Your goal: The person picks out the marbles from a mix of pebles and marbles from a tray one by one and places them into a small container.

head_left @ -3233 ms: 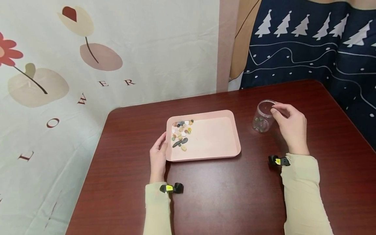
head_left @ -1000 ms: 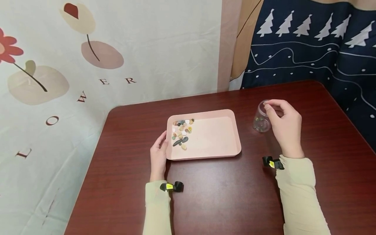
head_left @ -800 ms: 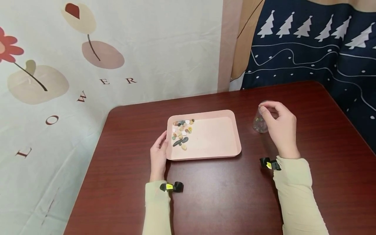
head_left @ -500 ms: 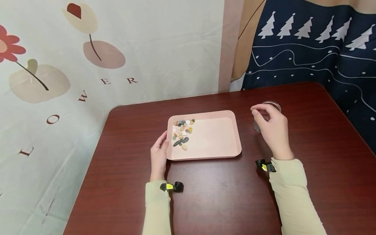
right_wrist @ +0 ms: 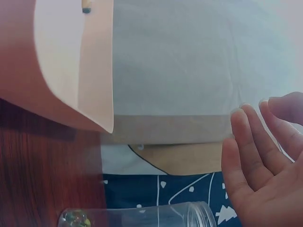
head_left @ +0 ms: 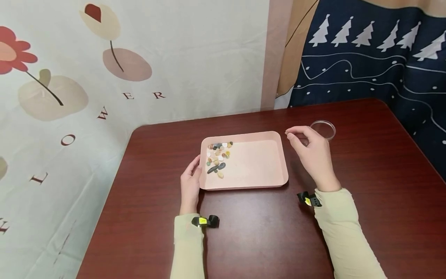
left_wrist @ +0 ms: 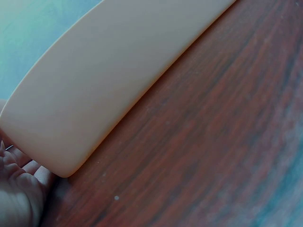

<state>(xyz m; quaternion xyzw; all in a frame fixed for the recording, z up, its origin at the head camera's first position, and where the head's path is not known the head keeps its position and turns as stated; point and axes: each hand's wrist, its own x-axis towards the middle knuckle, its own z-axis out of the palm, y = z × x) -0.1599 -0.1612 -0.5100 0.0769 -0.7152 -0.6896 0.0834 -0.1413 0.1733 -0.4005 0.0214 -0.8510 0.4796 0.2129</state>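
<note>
A pink tray [head_left: 254, 162] lies mid-table with several small coloured pebbles [head_left: 217, 157] bunched in its far left corner. My left hand [head_left: 191, 180] rests against the tray's left edge with straight fingers; the left wrist view shows its palm [left_wrist: 19, 189] beside the tray's rim [left_wrist: 94, 85]. My right hand [head_left: 308, 153] hovers between the tray's far right corner and a clear jar [head_left: 325, 128], fingers loosely curled, holding nothing. In the right wrist view the relaxed right hand [right_wrist: 258, 161] is empty, and the jar [right_wrist: 142, 217] holds a few pebbles [right_wrist: 73, 218].
The dark red wooden table [head_left: 265, 232] meets a flower-print cloth [head_left: 139, 69] at the back and left, and a navy tree-print cloth [head_left: 366, 58] at the back right. Small black cameras sit on both wrists.
My right hand has left the jar's rim and moved left toward the tray's far right corner. The left hand and tray stay where they were.
</note>
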